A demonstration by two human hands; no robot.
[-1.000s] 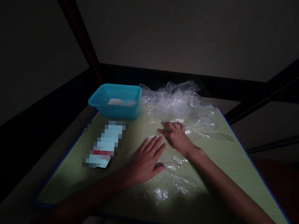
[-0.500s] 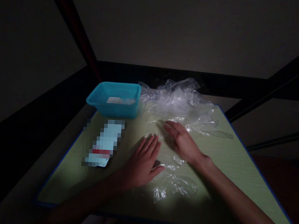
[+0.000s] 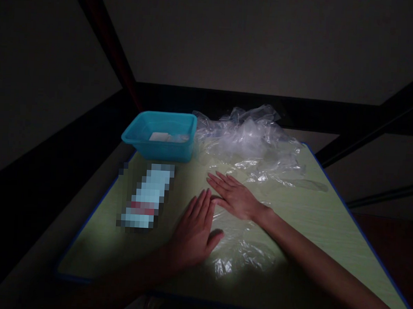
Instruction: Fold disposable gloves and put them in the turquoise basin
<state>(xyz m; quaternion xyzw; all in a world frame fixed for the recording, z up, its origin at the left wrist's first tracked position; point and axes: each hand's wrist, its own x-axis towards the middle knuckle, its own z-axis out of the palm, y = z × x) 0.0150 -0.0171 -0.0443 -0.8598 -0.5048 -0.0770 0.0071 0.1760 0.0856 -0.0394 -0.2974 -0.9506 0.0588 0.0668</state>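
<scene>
My left hand lies flat, fingers together and stretched out, on the left part of a clear plastic sheet spread on the green table. My right hand also lies flat with straight fingers on the same sheet, just beyond and to the right of the left hand, fingertips pointing left. Neither hand holds anything. A crumpled pile of clear plastic sits at the far side of the table.
A teal plastic tub with something pale inside stands at the far left of the table. A light blue packet, blurred out, lies left of my hands. The table has a blue edge; the surroundings are dark.
My right hand uncurled from the plastic near the pile, flattened, and slid back and left toward the left hand. The left hand drew slightly toward me, staying flat.
</scene>
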